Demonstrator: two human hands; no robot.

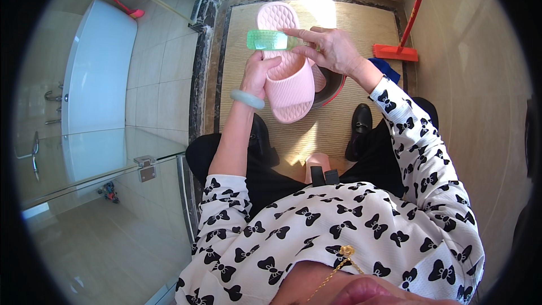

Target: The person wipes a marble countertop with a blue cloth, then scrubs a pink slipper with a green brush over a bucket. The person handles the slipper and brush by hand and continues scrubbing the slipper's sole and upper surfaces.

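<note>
A pink slide slipper [290,91] with a ribbed strap is held up in front of me, its quilted heel pointing away. My left hand [262,72] is closed on its left edge, thumb over the insole. In the fingers of my right hand [334,49] is a translucent green scrub brush [267,40], which lies across the insole between heel and strap. Whether its bristles touch the slipper cannot be seen. Behind the slipper, partly hidden, stands a dark basin with a reddish rim [342,87]. Another pink slipper [318,79] shows inside it.
Beneath is a ribbed beige floor [237,17] with a dark border. A red long-handled floor brush [395,52] leans at the right wall beside a dark blue cloth [386,69]. To the left are a glass panel [107,152] and a white bathtub [101,73]. My black shoes flank the basin.
</note>
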